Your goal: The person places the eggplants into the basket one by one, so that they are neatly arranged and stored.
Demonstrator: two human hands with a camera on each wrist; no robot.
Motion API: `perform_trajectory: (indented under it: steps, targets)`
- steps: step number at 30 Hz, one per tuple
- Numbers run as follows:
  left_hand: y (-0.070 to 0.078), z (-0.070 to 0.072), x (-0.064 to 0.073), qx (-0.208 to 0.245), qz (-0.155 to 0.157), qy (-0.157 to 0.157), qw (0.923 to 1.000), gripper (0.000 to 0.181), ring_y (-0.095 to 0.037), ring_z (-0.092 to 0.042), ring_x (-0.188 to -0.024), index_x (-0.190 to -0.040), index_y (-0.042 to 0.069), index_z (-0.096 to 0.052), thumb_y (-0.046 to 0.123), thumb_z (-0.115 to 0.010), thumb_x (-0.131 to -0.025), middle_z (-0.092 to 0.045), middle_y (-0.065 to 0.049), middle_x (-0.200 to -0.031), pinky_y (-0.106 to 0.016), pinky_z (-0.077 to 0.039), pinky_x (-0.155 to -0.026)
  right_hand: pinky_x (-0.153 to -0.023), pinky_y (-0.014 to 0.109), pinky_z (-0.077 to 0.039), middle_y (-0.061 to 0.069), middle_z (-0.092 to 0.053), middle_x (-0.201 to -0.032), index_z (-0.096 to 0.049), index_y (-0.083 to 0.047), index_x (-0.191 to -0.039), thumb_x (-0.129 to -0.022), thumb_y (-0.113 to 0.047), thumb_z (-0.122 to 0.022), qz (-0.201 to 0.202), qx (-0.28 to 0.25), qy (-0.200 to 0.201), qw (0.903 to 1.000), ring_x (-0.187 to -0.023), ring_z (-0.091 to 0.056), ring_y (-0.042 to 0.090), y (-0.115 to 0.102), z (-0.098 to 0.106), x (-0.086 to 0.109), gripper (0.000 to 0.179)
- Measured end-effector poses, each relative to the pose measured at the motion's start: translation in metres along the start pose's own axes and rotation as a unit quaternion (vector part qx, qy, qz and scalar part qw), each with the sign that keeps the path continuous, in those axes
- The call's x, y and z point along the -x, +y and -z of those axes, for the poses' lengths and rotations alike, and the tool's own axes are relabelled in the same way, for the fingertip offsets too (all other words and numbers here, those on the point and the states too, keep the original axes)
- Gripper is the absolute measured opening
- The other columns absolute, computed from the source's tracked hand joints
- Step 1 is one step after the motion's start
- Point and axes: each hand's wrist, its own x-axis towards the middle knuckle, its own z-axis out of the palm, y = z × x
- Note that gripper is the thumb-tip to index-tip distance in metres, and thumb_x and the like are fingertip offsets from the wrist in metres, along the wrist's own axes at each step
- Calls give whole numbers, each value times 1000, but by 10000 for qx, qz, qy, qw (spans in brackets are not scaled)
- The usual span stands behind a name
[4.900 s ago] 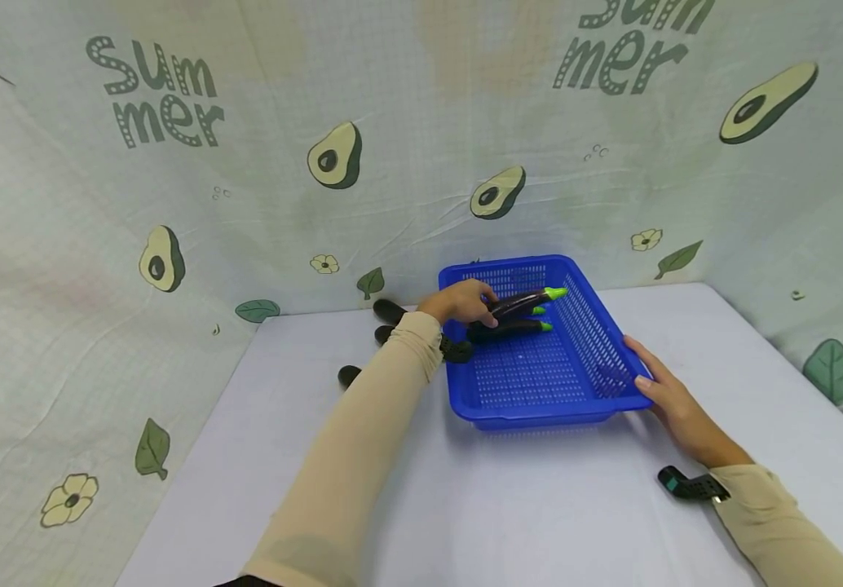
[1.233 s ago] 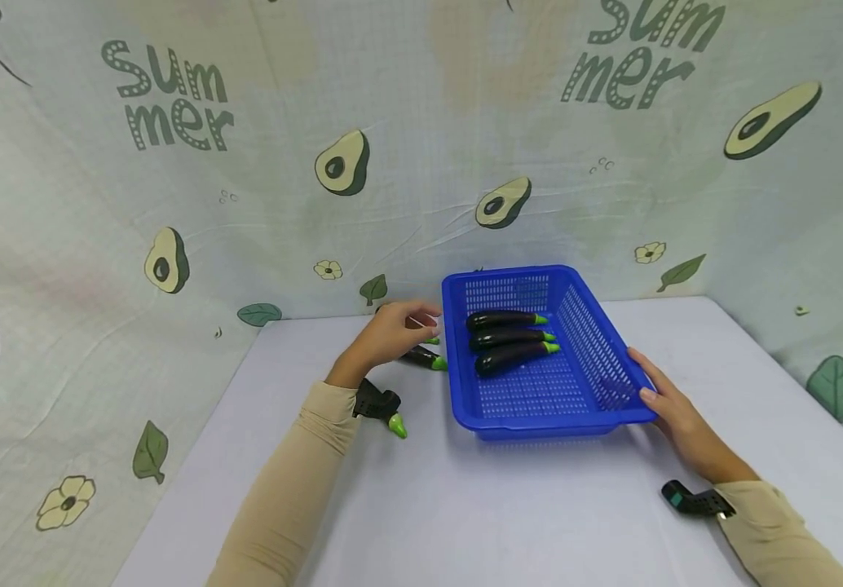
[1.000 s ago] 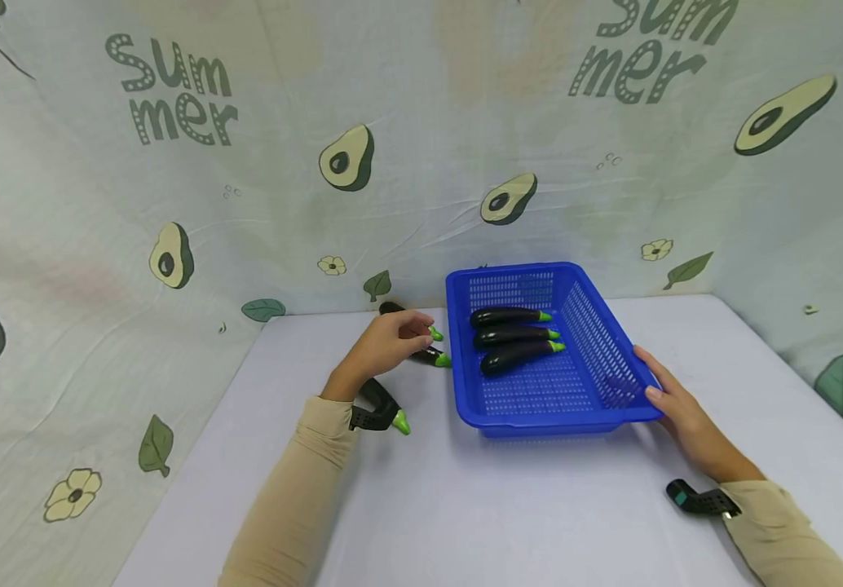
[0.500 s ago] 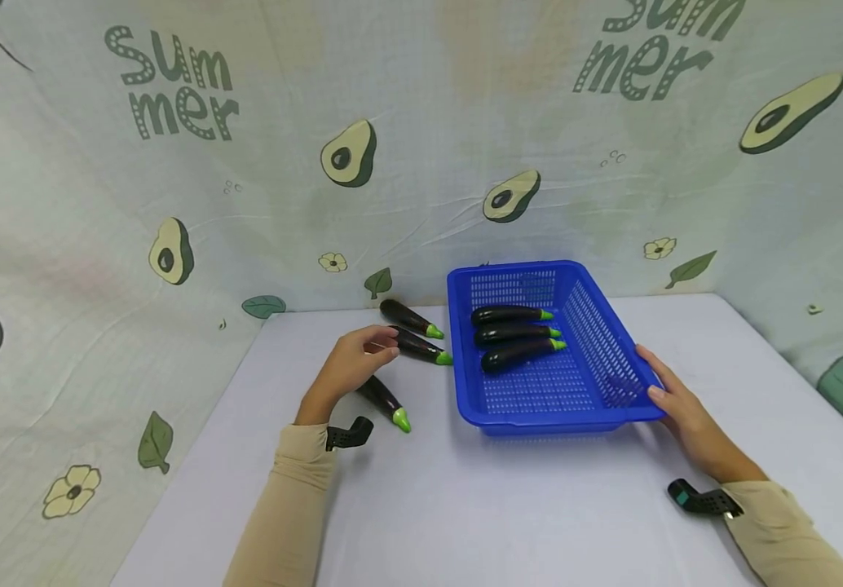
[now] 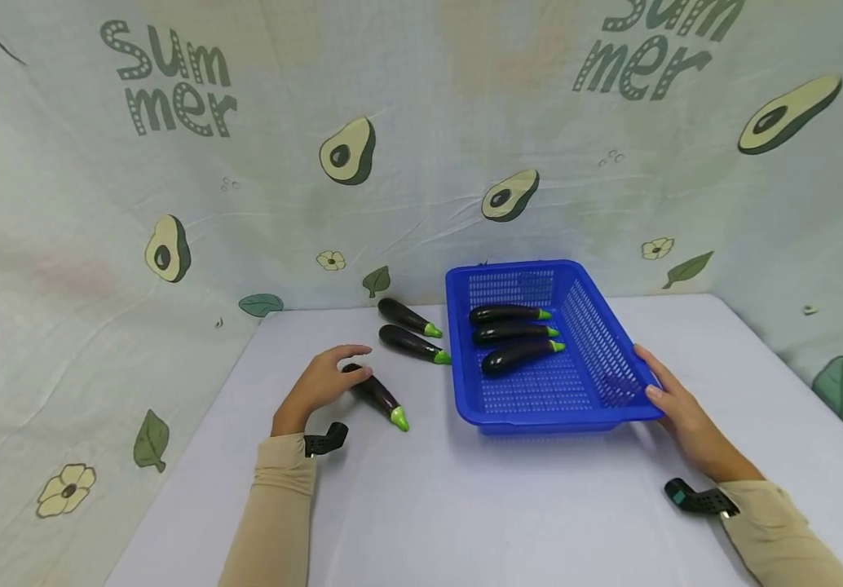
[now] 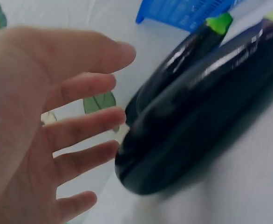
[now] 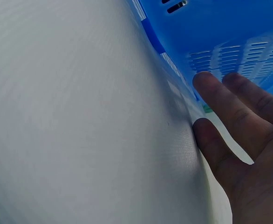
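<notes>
My left hand [image 5: 324, 377], fingers spread and loosely bent, is at the blunt end of the nearest eggplant [image 5: 381, 397], which lies on the table with its green stem toward the front. The left wrist view shows that eggplant [image 6: 206, 107] just beyond the fingertips, with nothing in the palm. At right, my right hand [image 5: 686, 416] holds the front right corner of a blue plastic basket [image 5: 539, 420], thumb over the rim. Its other fingers [image 7: 229, 109] reach along the basket's outer wall in the right wrist view. Three eggplants [image 5: 517, 357] lie side by side inside the basket.
Two more eggplants [image 5: 410, 342] lie between the left hand and the basket, stems pointing at the basket's left side. A white cloth covers the table [image 5: 480, 514]. Behind it hangs a curtain [image 5: 407, 106] printed with avocados and leaves.
The left hand let go of an eggplant inside the basket, then drew back left past two eggplants to the nearest one. The right hand has stayed at the basket's corner.
</notes>
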Motion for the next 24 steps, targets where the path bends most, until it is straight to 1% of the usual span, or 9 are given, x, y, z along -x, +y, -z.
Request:
perform_trajectory:
  steps: [3, 6, 11, 14, 16, 19, 21, 22, 24]
  targets:
    - [-8, 0, 0, 62, 22, -96, 9999, 41, -28, -38, -142, -136, 21, -64, 19, -59, -95, -53, -3, -146, -55, -29, -114, -93, 9, -36, 16, -4, -166, -7, -30, -163, -110, -24, -28, 19, -14, 9, 10000, -129, -33, -7, -1, 0, 0, 57]
    - [-14, 1, 0, 111, -2, -150, 9998, 47, -29, -36, -143, -135, 20, -64, 6, -52, -92, -52, -4, -147, -55, -27, -114, -93, 9, -36, 16, -4, -166, -7, -32, -162, -110, -25, -29, -27, 27, 31, 10000, -129, -32, -6, -1, 0, 0, 57]
    - [-21, 4, 4, 114, -173, -390, 9990, 54, -32, -36, -143, -136, 14, -63, -6, -51, -88, -50, -9, -149, -55, -28, -114, -92, 9, -36, 17, -2, -166, -6, -33, -162, -110, -27, -29, -87, 132, 7, 9999, -132, -32, -2, -2, 0, 0, 57]
    - [-25, 5, 6, 85, -285, -610, 9977, 55, -33, -35, -143, -137, 13, -62, -7, -53, -87, -48, -10, -151, -56, -29, -113, -92, 9, -36, 16, -1, -166, -6, -33, -162, -110, -27, -28, -87, 138, -11, 9999, -134, -31, 2, -1, 0, 0, 57]
    - [-28, 5, 7, 109, -339, -731, 9967, 56, -34, -34, -144, -138, 14, -62, -6, -55, -86, -46, -10, -152, -56, -29, -114, -92, 9, -36, 15, -1, -167, -6, -32, -162, -110, -27, -28, -76, 127, 0, 9999, -134, -31, 2, -1, -1, 0, 57]
    - [-29, 5, 7, 252, -304, -851, 9956, 55, -34, -30, -146, -139, 15, -61, -2, -61, -87, -43, -9, -155, -56, -25, -115, -91, 9, -37, 17, -1, -166, -6, -31, -162, -110, -26, -29, -16, 85, -5, 10000, -132, -32, -1, -1, -1, 0, 58]
    - [-30, 4, 7, 335, -295, -878, 9951, 54, -33, -29, -147, -140, 14, -60, 1, -66, -87, -42, -9, -155, -55, -25, -115, -91, 9, -37, 18, -1, -166, -6, -32, -162, -110, -26, -29, -31, 104, -3, 9999, -132, -32, 1, -2, -1, 0, 58]
    - [-31, 4, 7, 368, -297, -886, 9949, 54, -34, -28, -147, -140, 14, -60, 3, -68, -88, -41, -10, -156, -55, -24, -116, -91, 9, -37, 18, -1, -166, -6, -32, -162, -110, -26, -29, -48, 111, -5, 9999, -134, -32, 3, -2, -1, 0, 58]
    - [-32, 3, 7, 401, -309, -859, 9950, 54, -34, -29, -146, -140, 13, -60, 5, -72, -88, -42, -11, -155, -55, -24, -116, -91, 9, -37, 18, -1, -166, -5, -33, -162, -110, -28, -28, -95, 150, -16, 9998, -138, -32, 12, -3, -1, 0, 58]
